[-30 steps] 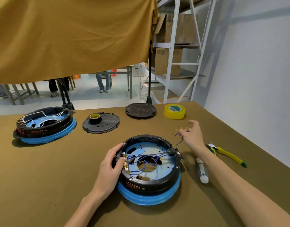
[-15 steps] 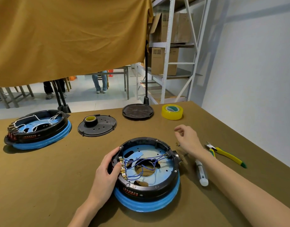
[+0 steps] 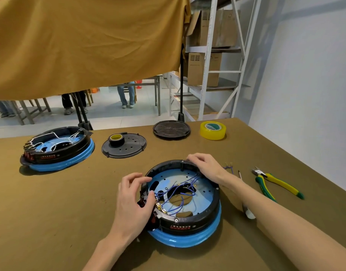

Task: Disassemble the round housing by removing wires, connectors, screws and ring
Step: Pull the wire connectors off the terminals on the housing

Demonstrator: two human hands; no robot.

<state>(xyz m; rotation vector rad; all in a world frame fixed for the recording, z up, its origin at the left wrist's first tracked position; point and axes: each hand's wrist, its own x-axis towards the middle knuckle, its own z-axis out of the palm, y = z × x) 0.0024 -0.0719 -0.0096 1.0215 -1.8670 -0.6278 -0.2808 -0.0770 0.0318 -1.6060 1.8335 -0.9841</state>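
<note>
The round housing [image 3: 199,222] sits near the table's front, a black ring on a blue base, with blue wires [image 3: 180,190] and brass connectors [image 3: 160,207] inside. My left hand [image 3: 135,200] grips its left rim, fingers curled over the edge beside the connectors. My right hand [image 3: 205,167] rests on the far right rim, fingers bent over the black ring. A removed blue wire piece [image 3: 229,167] lies on the table just right of that hand.
A second housing [image 3: 56,151] with white wires stands at the far left. Two black lids [image 3: 129,149] [image 3: 171,129], black tape [image 3: 116,138] and yellow tape [image 3: 212,130] lie behind. Cutters [image 3: 275,182] and a screwdriver [image 3: 246,208] lie at the right.
My right hand dropped the pulled blue wire on the table at the right and came back onto the housing's far rim. My left hand shifted along the left rim.
</note>
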